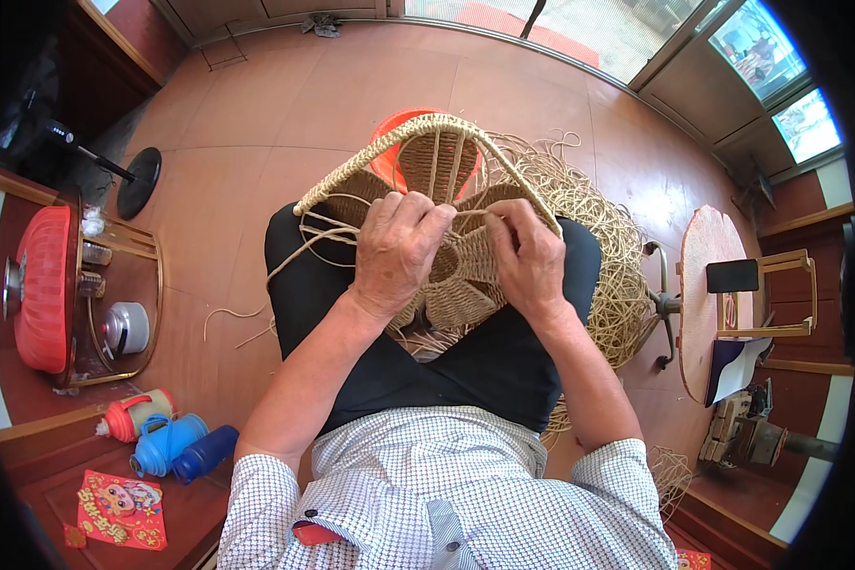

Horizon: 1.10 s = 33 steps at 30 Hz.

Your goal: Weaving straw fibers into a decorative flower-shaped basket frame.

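A piece woven from tan cord, shaped like a basket with petal-like panels (458,304), rests on my lap between my knees. Its thick wrapped rim (356,163) arches away from me. My left hand (401,249) is closed at the middle of the piece, its fingers pinching a strand of cord (469,213). That strand runs across to my right hand (527,256), whose thumb and fingers are also closed on it. Loose cord ends (299,252) trail out left of my left hand. My fingers hide part of the weave beneath them.
A large heap of loose cord (617,275) lies on the floor by my right knee. Behind the piece shows an orange-red plastic container (382,163). A fan base (141,182) and blue bottles (185,446) are at left; a round-topped table (698,323) stands at right.
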Tool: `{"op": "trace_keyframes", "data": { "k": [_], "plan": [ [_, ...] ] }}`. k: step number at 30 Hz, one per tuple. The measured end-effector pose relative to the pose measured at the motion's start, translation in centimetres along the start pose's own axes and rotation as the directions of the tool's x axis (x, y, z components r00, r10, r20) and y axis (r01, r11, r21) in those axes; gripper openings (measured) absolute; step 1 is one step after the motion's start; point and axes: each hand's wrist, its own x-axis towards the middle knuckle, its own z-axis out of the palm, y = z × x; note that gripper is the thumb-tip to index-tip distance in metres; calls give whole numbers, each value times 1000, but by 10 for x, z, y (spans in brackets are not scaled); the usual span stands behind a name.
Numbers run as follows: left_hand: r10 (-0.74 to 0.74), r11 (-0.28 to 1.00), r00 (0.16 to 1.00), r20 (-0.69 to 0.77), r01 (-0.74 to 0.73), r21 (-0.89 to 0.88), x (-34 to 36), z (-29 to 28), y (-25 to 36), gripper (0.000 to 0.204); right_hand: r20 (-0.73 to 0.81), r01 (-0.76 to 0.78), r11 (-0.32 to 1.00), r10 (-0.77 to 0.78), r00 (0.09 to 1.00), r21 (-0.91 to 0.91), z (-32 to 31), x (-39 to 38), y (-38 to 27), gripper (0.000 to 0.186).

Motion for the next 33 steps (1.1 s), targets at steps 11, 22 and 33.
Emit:
{"op": "trace_keyframes", "data": {
  "k": [11, 22, 33],
  "plan": [
    [-135, 990, 985, 103, 138, -24, 13, 21, 20, 14, -80, -147, 988, 144, 986, -35, 6, 18, 2, 13],
    [-195, 967, 959, 207, 223, -121, 11, 14, 20, 12, 291, -497, 863, 455, 841, 88, -6, 28, -10, 22],
    [-279, 956, 958, 64, 284, -72, -12, -5, 25, 20, -88, -197, 960, 217, 972, 198, 18, -8, 2, 9]
  ]
}}
